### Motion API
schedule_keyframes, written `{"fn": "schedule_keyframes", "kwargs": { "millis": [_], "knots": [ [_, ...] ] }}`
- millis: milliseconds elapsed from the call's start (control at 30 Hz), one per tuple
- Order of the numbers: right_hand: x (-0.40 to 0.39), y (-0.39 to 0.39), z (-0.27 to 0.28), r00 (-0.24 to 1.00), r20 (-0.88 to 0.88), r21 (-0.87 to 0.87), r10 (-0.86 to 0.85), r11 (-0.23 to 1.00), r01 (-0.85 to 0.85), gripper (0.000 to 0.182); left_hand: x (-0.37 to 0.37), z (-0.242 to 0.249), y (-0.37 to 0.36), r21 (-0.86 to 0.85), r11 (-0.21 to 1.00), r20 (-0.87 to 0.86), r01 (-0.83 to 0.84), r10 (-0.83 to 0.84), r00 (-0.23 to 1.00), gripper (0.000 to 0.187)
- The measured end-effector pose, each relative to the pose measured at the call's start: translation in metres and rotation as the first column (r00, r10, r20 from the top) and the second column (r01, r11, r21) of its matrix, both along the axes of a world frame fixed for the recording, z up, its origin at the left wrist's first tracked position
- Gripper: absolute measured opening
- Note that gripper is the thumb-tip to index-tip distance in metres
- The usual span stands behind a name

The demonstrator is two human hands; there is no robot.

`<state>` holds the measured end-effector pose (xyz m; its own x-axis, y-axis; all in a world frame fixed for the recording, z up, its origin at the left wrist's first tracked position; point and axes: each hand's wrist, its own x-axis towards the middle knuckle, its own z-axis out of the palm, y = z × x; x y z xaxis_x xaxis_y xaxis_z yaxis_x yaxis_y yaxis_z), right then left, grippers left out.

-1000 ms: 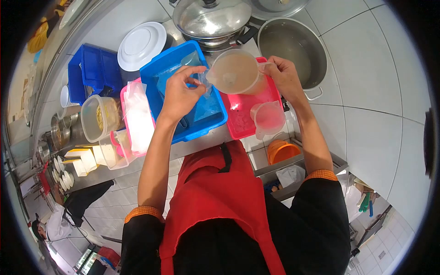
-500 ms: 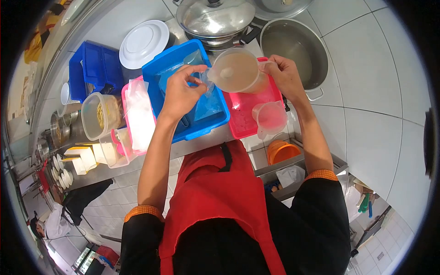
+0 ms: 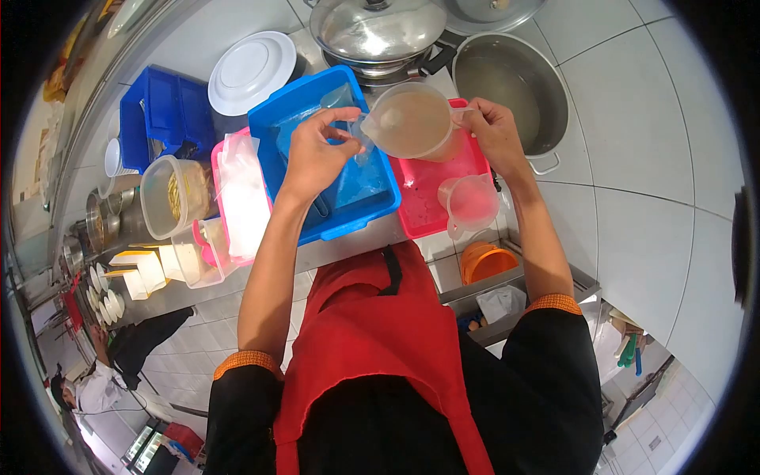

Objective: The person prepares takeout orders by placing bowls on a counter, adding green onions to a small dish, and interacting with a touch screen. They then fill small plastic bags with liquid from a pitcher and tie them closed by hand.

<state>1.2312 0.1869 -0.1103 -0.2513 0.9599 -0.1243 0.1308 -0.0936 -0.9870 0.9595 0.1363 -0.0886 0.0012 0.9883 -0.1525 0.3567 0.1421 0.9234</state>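
My right hand [image 3: 492, 131] is closed round the handle of a translucent measuring jug [image 3: 411, 120] full of cloudy brownish liquid. The jug is held over the red tray [image 3: 417, 198], its spout toward the left. Between the fingertips of my left hand [image 3: 321, 150] is the rim of a clear plastic bag [image 3: 363, 138], held right at the spout. Beneath that hand lies a blue tray [image 3: 355, 220], where filled clear bags [image 3: 348, 186] rest. A second, smaller jug [image 3: 473, 202] stands in the red tray.
A large pot [image 3: 514, 91] of liquid stands at the back right, beside a lidded steel pan [image 3: 378, 32]. White plates [image 3: 252, 71], a blue bin [image 3: 166, 119], a pink tray with plastic bags [image 3: 241, 194] and a noodle container [image 3: 176, 198] line the left. An orange bucket [image 3: 487, 263] sits below.
The jug's spout and the bag's mouth stay together, with both hands almost still. The whole view has shifted very slightly.
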Motion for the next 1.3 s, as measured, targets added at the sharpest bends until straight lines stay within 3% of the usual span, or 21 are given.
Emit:
{"fn": "schedule_keyframes", "kwargs": {
  "millis": [200,267,500,600,667,800,867,933,967,1000,1033,1100,1167,1233,1300],
  "knots": [
    [0.011,-0.005,-0.043,0.985,-0.156,-0.050,-0.067,0.997,0.060,0.022,-0.010,-0.013,0.002,-0.102,0.990,0.268,-0.101,0.125,0.955,0.040],
    [0.013,-0.009,-0.057,0.920,-0.370,-0.118,-0.130,0.989,0.092,0.018,-0.015,-0.011,0.000,-0.169,0.979,0.340,-0.110,0.163,0.926,0.040],
    [0.039,0.003,-0.071,0.902,-0.432,-0.057,0.018,0.997,-0.047,0.014,-0.030,-0.016,-0.004,-0.188,0.976,0.342,-0.108,0.168,0.924,0.039],
    [0.044,0.008,-0.061,0.905,-0.422,-0.136,0.042,0.985,-0.109,0.012,-0.039,-0.026,-0.007,-0.134,0.982,0.352,-0.130,0.170,0.920,0.039],
    [0.039,0.004,-0.041,0.946,-0.325,-0.225,-0.013,0.972,-0.064,0.013,-0.045,-0.029,-0.007,-0.107,0.987,0.362,-0.118,0.149,0.920,0.038],
    [0.060,0.016,-0.052,0.980,-0.125,-0.150,0.153,0.974,-0.172,0.020,-0.055,-0.038,-0.010,-0.101,0.993,0.350,-0.063,0.094,0.932,0.037],
    [0.059,0.018,-0.023,0.951,0.205,-0.114,0.233,0.970,-0.213,0.015,-0.058,-0.022,-0.011,-0.112,0.993,0.300,-0.031,0.064,0.952,0.037],
    [0.044,0.011,-0.001,0.968,0.249,0.004,0.018,1.000,-0.020,0.011,-0.057,-0.014,-0.013,-0.103,0.994,0.273,-0.020,0.048,0.961,0.038],
    [0.036,0.007,0.019,0.893,0.438,0.304,-0.099,0.952,-0.044,0.013,-0.058,-0.023,-0.013,-0.085,0.996,0.300,-0.026,0.051,0.953,0.038],
    [0.024,0.001,0.038,0.786,0.555,0.567,-0.274,0.815,-0.117,0.017,-0.058,-0.021,-0.014,-0.069,0.996,0.290,-0.052,0.070,0.954,0.038],
    [0.011,-0.005,0.049,0.798,0.543,0.579,-0.262,0.805,-0.130,0.017,-0.059,-0.019,-0.015,-0.084,0.996,0.298,-0.018,0.042,0.954,0.038],
    [-0.026,-0.022,0.062,0.922,0.362,0.230,-0.138,0.972,0.055,0.021,-0.062,-0.012,-0.018,-0.102,0.995,0.295,0.001,0.029,0.955,0.038],
    [-0.084,-0.042,0.067,0.942,0.331,0.324,0.053,0.931,-0.166,0.023,-0.061,-0.002,-0.020,-0.111,0.992,0.234,0.056,-0.029,0.972,0.038],
    [-0.126,-0.045,0.037,0.853,0.499,0.243,0.154,0.920,-0.308,0.025,-0.062,0.002,-0.022,-0.127,0.990,0.227,0.055,-0.025,0.974,0.039],
    [-0.156,-0.044,0.019,0.852,0.503,0.249,0.148,0.919,-0.306,0.024,-0.065,0.003,-0.024,-0.094,0.993,0.177,0.073,-0.055,0.983,0.041]
  ]
}}
